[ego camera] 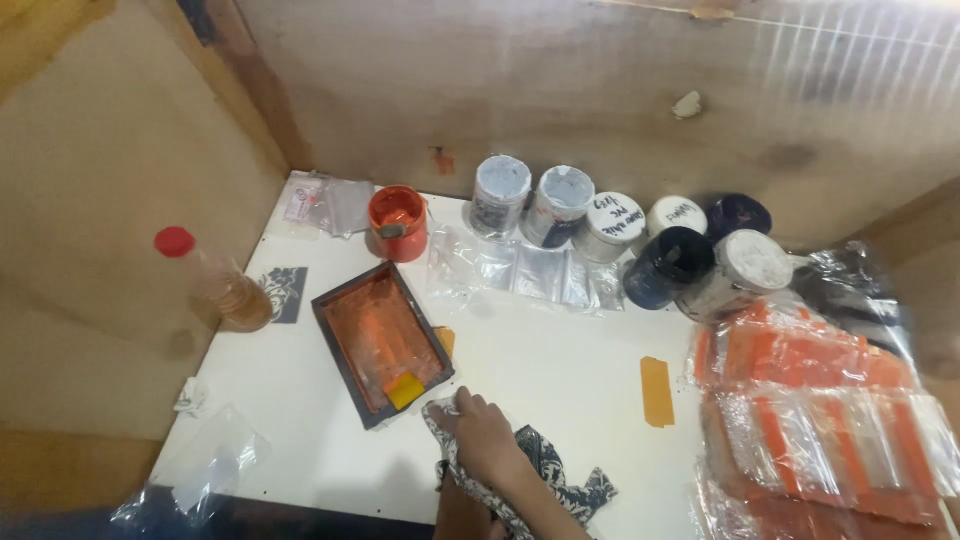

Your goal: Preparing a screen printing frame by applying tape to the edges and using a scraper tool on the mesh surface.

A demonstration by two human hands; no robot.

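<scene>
One hand point(482, 432) is in view, and which of the person's two it is cannot be told; its fingers point(450, 412) are curled and pinch a patterned dark-and-white cloth point(560, 478) that lies bunched at the near edge of the white tabletop point(560, 370). Just beyond the knuckles sits one dark rectangular frame point(380, 340) smeared with orange ink, with one yellow scraper point(405, 390) lying in its near corner. Behind the frame stands one open orange pot point(398, 222). To the left, one clear bottle with a red cap point(210, 280) lies tilted beside one small dark printed patch point(283, 292). Along the back wall stand seven jars point(560, 205), five with pale lids and two dark. One strip of orange tape point(656, 390) is stuck to the tabletop, and a heap of clear bags with orange pieces point(820, 420) fills the right side.
</scene>
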